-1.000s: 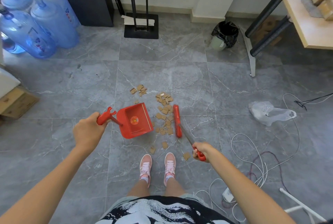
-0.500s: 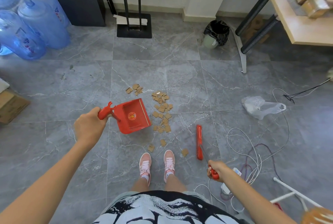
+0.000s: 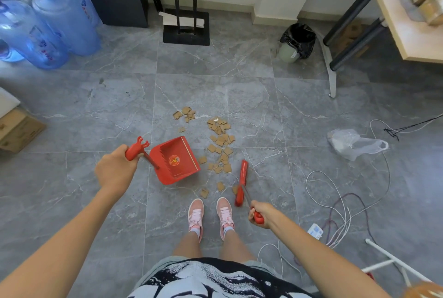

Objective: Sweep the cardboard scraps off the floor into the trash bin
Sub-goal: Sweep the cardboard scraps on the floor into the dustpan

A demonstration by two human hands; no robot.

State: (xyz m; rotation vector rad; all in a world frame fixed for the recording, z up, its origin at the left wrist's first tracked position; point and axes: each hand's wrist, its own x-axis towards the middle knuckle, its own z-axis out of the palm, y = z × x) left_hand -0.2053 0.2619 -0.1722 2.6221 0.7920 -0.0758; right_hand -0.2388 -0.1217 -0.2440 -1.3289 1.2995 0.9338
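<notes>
Several brown cardboard scraps [image 3: 219,144] lie scattered on the grey tiled floor in front of my pink shoes. My left hand [image 3: 115,170] grips the handle of a red dustpan [image 3: 176,160], which stands just left of the scraps with its mouth towards them. My right hand [image 3: 257,212] holds the handle end of a red broom [image 3: 241,182]; its head rests on the floor right of the lowest scraps, touching one. The trash bin [image 3: 298,42], lined with a black bag, stands at the back right beside a table leg.
Blue water jugs [image 3: 48,24] fill the back left, a black stand base [image 3: 185,26] the back centre. A cardboard box [image 3: 16,130] is at left. A clear plastic bag [image 3: 352,143], white cables [image 3: 335,202] and a power strip [image 3: 315,230] lie at right, under a wooden table [image 3: 405,22].
The broom swung out to the right away from the scraps, then came back left towards them. The dustpan stayed beside the pile. The view shifted slightly.
</notes>
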